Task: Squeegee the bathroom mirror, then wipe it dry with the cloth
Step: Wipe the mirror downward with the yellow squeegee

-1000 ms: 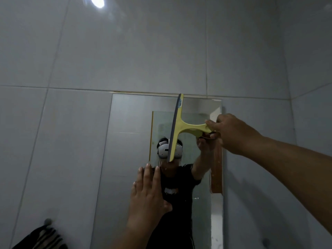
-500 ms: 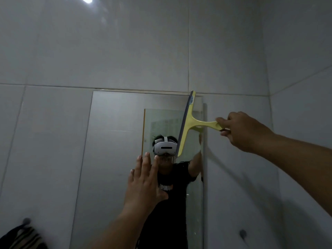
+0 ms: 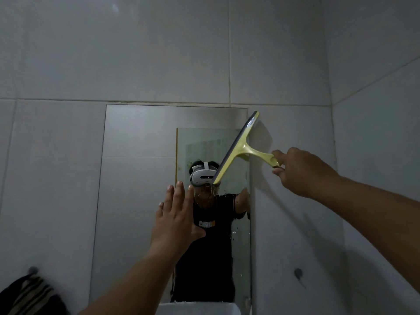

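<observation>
Glossy grey wall tiles (image 3: 159, 53) surround a frameless rectangular mirror (image 3: 141, 144) at frame centre. Tilted across the mirror's upper right corner is the yellow plastic squeegee (image 3: 236, 148), its dark rubber blade facing left. The right hand (image 3: 297, 171) grips its handle end with curled fingers. The left hand (image 3: 177, 219) is raised with straight fingers, holding nothing. A striped cloth (image 3: 31, 294) hangs at lower left.

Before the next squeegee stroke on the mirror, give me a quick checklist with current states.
1. Right hand grips squeegee handle: ok.
2. Blade on the mirror: not ok; its top end overhangs the right edge onto the tiled wall.
3. Blade level: not ok, tilted.
4. Left hand out of the blade's way: ok, open, lower left of the blade.
5. Cloth at hand: cannot tell; a striped fabric hangs lower left.
</observation>
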